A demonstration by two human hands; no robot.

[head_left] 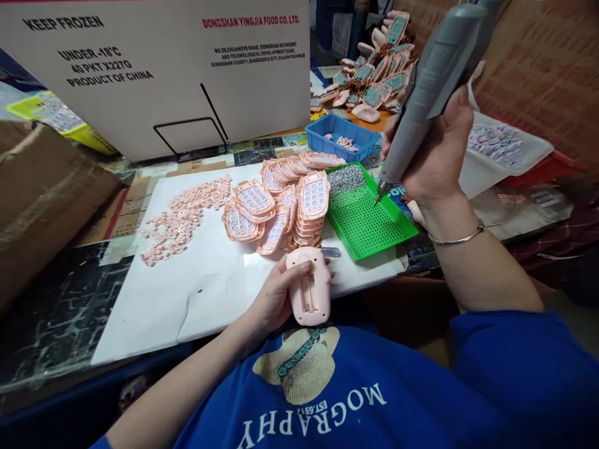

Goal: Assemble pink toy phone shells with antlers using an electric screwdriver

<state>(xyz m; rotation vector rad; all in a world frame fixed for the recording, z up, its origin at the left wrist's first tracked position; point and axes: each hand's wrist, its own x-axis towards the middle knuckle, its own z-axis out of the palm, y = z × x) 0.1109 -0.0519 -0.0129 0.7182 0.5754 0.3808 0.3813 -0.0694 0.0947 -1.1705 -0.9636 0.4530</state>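
My left hand is closed around a pink toy phone, its back face up with the battery slot showing. The thumb lies across the upper part of the casing. In my right hand is a grey electric screwdriver, pointing down and to the left. Its bit is over the green tray, close to the tray's perforated floor; I cannot tell whether it touches. A heap of small silver screws fills the far end of that tray. Pink keypad panels are stacked just beyond the toy phone.
Small pink pieces lie scattered over the white board. A blue basket stands behind the green tray. A pile of toy phone parts rises at the back. A large white carton blocks the far left, and a white bin stands right.
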